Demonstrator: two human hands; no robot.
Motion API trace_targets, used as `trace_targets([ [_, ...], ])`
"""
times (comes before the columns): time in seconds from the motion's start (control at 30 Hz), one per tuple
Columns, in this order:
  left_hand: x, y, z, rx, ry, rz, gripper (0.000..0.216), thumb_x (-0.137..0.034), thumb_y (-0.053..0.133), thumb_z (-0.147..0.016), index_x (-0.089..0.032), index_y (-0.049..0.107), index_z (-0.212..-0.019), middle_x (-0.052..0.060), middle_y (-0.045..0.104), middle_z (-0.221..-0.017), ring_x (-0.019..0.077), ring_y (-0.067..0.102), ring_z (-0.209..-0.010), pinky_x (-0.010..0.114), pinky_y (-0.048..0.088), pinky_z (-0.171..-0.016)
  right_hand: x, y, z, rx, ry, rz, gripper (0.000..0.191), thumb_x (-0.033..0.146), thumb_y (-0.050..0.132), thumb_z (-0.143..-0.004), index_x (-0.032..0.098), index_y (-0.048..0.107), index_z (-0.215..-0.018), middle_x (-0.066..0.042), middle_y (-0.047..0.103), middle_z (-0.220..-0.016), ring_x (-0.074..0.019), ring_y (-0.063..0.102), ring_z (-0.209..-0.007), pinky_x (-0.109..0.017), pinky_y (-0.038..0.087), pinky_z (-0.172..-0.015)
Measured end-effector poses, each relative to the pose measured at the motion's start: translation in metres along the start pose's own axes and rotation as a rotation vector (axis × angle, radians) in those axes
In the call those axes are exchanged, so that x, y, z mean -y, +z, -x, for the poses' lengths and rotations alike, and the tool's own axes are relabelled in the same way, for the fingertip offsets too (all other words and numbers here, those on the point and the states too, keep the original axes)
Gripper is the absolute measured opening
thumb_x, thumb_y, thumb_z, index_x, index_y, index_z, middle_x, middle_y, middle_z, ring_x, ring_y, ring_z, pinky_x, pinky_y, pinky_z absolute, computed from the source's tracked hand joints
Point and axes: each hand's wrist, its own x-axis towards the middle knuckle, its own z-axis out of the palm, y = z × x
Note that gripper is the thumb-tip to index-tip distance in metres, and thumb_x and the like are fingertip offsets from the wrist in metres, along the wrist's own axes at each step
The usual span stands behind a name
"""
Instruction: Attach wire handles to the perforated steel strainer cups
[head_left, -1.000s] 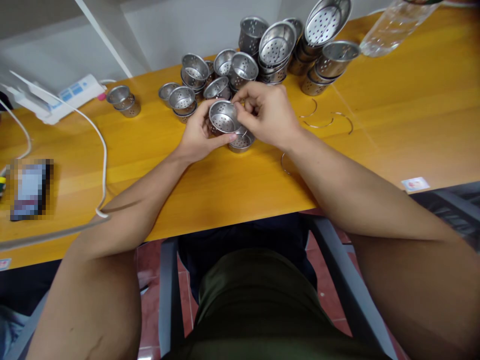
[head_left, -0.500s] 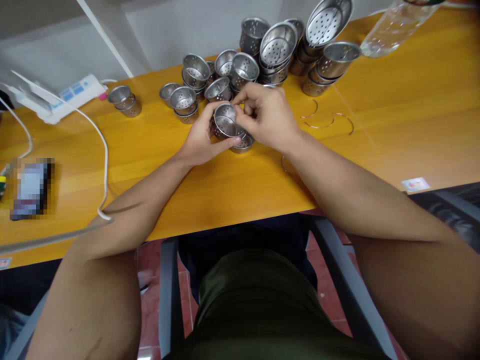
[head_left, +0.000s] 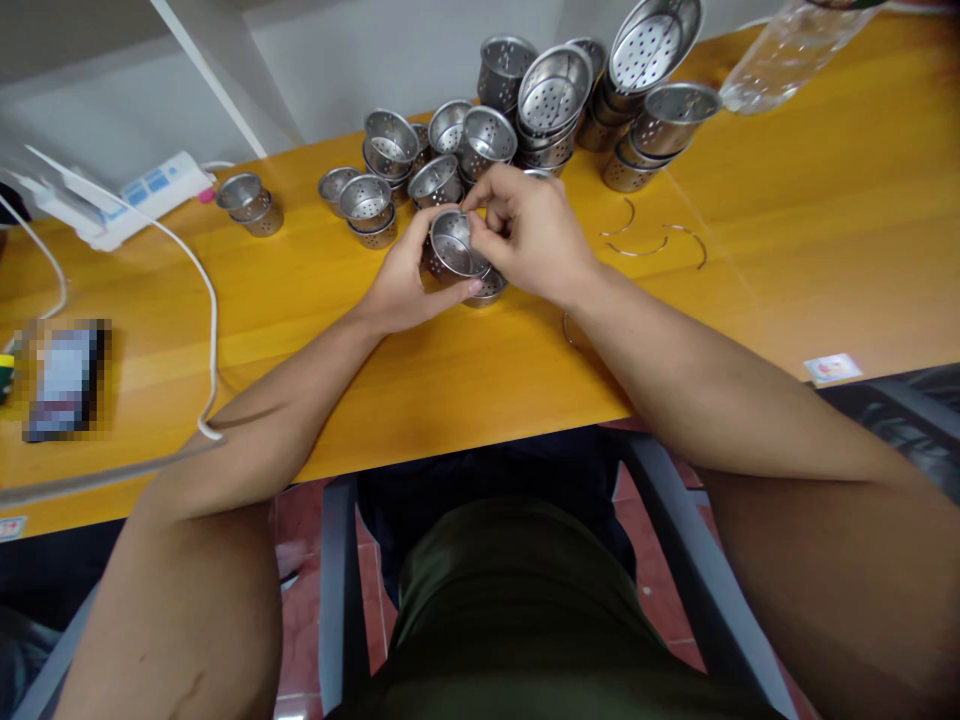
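My left hand [head_left: 409, 275] is wrapped round a small perforated metal strainer basket [head_left: 450, 245], thumb along its near side, the open mouth tilted up. At the basket's right rim, my right hand [head_left: 529, 230] is closed in a pinch; whatever lies between its fingertips is hidden. Just under the held basket stands another strainer basket [head_left: 487, 290], partly covered by it and by my left thumb. Thin curved wires [head_left: 637, 250] lie on the table to the right of my right hand, and one more wire [head_left: 568, 328] shows beside my right wrist.
Stacked strainer baskets [head_left: 555, 95] crowd the back of the yellow table [head_left: 450, 390]. A separate pair of baskets [head_left: 251, 205] stands left, near a white power strip [head_left: 154, 195]. A white cable [head_left: 214, 340] crosses by my left forearm. A phone [head_left: 67, 380] and a clear bottle [head_left: 787, 60] flank the area.
Almost nothing differs. The held basket and my left thumb have shifted very slightly to the right; my right hand keeps its pinch at the rim.
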Motion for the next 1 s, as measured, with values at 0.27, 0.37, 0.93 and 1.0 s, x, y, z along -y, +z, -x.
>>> trace_targets([
  [0.27, -0.014, 0.004, -0.004, -0.124, -0.041, -0.001, 0.112, -0.103, 0.101, -0.095, -0.032, 0.064, -0.173, 0.012, 0.082, -0.162, 0.0432, 0.084, -0.156, 0.064, 0.069, -0.139, 0.005, 0.014, -0.001, -0.006, 0.045, -0.142, 0.045, 0.079, 0.086, -0.113, 0.037, 0.071, -0.110, 0.000, 0.056, -0.072, -0.0320, 0.063, -0.075, -0.049, 0.061, -0.076],
  [0.37, -0.015, 0.004, -0.004, -0.170, -0.076, -0.001, 0.101, -0.105, 0.095, -0.099, -0.030, 0.074, -0.161, 0.010, 0.087, -0.148, 0.0393, 0.088, -0.145, 0.062, 0.071, -0.135, 0.007, 0.007, -0.003, 0.069, 0.042, -0.253, 0.058, 0.091, 0.087, -0.108, 0.035, 0.072, -0.105, -0.002, 0.060, -0.075, -0.0299, 0.061, -0.074, -0.046, 0.057, -0.069],
  [0.93, -0.003, 0.002, -0.002, -0.138, -0.139, 0.105, 0.104, -0.097, 0.105, -0.092, -0.028, 0.070, -0.161, 0.011, 0.086, -0.146, 0.0374, 0.087, -0.140, 0.063, 0.074, -0.126, -0.007, -0.005, -0.007, 0.358, 0.069, -0.571, 0.086, 0.111, 0.106, -0.083, 0.033, 0.077, -0.106, 0.002, 0.069, -0.069, -0.0221, 0.064, -0.056, -0.038, 0.056, -0.051],
  [1.0, 0.001, 0.001, -0.001, -0.133, -0.137, 0.078, 0.099, -0.093, 0.103, -0.098, -0.031, 0.067, -0.165, 0.010, 0.087, -0.148, 0.0370, 0.086, -0.146, 0.064, 0.072, -0.130, -0.007, -0.006, -0.007, 0.374, 0.074, -0.574, 0.086, 0.110, 0.107, -0.084, 0.033, 0.077, -0.106, 0.002, 0.071, -0.070, -0.0227, 0.066, -0.058, -0.038, 0.059, -0.052],
])
